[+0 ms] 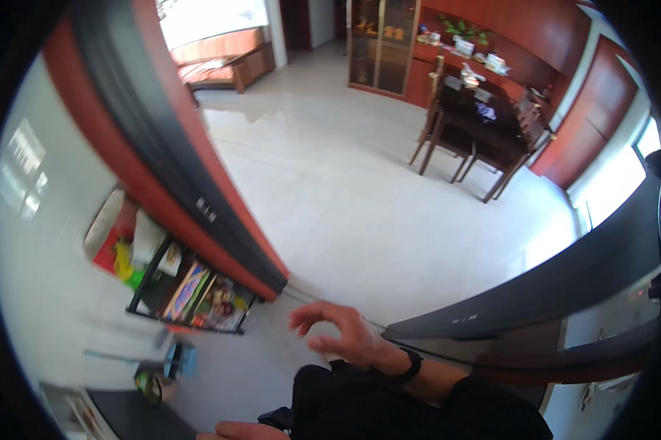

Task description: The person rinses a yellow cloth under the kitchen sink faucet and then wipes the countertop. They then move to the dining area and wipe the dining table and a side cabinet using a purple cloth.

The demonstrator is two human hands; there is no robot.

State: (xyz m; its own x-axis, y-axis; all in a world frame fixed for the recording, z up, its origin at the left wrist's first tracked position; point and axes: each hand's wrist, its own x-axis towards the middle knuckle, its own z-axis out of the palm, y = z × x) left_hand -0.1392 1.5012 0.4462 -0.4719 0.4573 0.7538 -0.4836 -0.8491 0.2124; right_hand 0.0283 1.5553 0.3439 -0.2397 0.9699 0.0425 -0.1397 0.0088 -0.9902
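Note:
My right hand [341,334], with a black band on its wrist, is raised in front of my dark clothing. Its fingers are curved and apart, and nothing is between them. At the bottom edge, only part of my left hand [242,430] shows, cut off by the frame, so what it may hold is hidden. A small black object [276,418] is beside it. Ahead lies a doorway with a dark sliding door panel [473,300] on the right and a red and black door frame [160,143] on the left.
A black rack [185,324] with packets and produce stands by the left wall. A blue dustpan [180,360] and a round container [149,386] are below it. Beyond the doorway are a dark dining table [476,118] with chairs, a glass-fronted cabinet [381,47] and a wooden sofa [220,58].

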